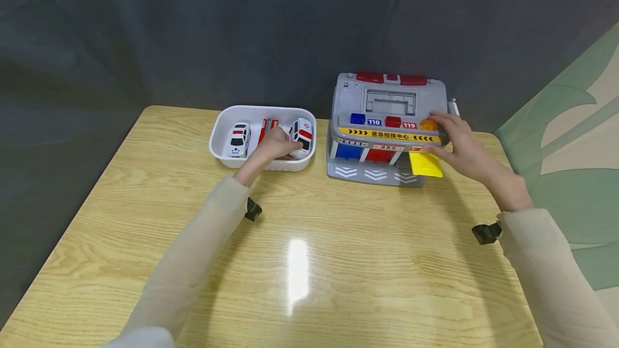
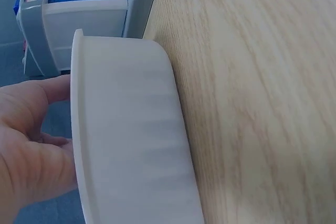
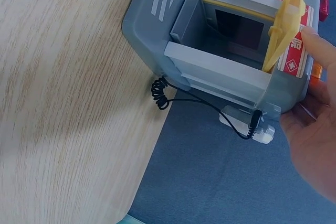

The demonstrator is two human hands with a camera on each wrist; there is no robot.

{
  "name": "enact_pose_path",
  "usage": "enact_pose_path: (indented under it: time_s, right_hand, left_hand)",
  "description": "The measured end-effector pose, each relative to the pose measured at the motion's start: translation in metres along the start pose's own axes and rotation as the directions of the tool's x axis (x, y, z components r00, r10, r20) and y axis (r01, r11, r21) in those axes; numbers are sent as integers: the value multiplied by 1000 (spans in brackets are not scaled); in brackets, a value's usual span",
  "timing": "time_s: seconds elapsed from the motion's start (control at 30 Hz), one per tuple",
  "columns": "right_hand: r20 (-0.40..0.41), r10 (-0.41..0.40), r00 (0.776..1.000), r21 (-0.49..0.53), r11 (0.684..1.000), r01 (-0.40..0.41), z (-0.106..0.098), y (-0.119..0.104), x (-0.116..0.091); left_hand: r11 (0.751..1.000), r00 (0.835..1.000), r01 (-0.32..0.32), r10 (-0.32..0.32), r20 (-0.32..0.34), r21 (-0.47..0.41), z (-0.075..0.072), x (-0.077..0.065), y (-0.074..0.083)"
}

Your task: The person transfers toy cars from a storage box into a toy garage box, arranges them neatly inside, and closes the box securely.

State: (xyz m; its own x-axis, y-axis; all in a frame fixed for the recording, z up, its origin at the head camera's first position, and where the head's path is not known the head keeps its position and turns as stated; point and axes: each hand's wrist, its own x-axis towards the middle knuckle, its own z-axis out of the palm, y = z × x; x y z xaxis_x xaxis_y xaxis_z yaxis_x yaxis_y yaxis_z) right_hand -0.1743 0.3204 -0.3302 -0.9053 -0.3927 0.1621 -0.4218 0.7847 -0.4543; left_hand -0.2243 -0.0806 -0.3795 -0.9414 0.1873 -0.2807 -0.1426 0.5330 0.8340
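1. Fingers of the left hand (image 1: pixel 273 146) dip into the white tray (image 2: pixel 128 129), thumb against a white-and-red toy car (image 1: pixel 303 132) at its right end. The fingertips are hidden, so whether they pinch the car, I cannot tell. A hold on one end only could let the smooth body twist loose.

2. Fingers of the right hand (image 1: pixel 466 149) grip the front roof corner of the grey toy station (image 1: pixel 350 98), thumb on the front sign, the others around the orange light (image 1: pixel 427 124). Too hard a squeeze could tip or shift the station.

3. Just below that thumb, the yellow door (image 1: pixel 425 165) stands raised. A knock from the thumb might drop it across the bay.

4. In the tray, a red vehicle (image 1: pixel 263 130) lies beside the left hand; a black-and-white car (image 1: pixel 238 141) sits farther left. Lifting carelessly could snag the red one or drag the rim.

5. At the station's right side, a coiled black cord (image 3: pixel 160 94) hangs near the edge of the tabletop (image 1: pixel 338 262); a passing wrist could catch it.
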Motion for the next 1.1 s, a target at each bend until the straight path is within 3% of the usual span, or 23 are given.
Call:
enact_pose_path:
  time_s: [0.17,0.37,0.5,0.73,0.97,1.1]
  right_hand:
    - [-3,1,1000,5,1000,-1,0,0,0]
    - [8,12,1000,4,1000,-12,-1,0,1]
    - [9,9,1000,2,1000,-9,-1,1,0]
    - [4,1,1000,18,1000,-1,3,2,-1]
    - [-8,5,1000,10,1000,-5,1,3,-2]
    - [-4,14,1000,7,1000,-14,1,2,-2]
  left_hand:
    - [982,999,42,-36,33,-185,-1,-3,2]
    - [932,993,114,-96,71,-345,-3,-3,5]
    - [908,993,119,-102,64,-401,-5,-6,5]
    - [839,995,98,-70,73,-536,-4,-23,2]
    - [824,996,45,8,91,-565,-1,-45,2]
    - [836,996,4,48,79,-549,4,-58,7]
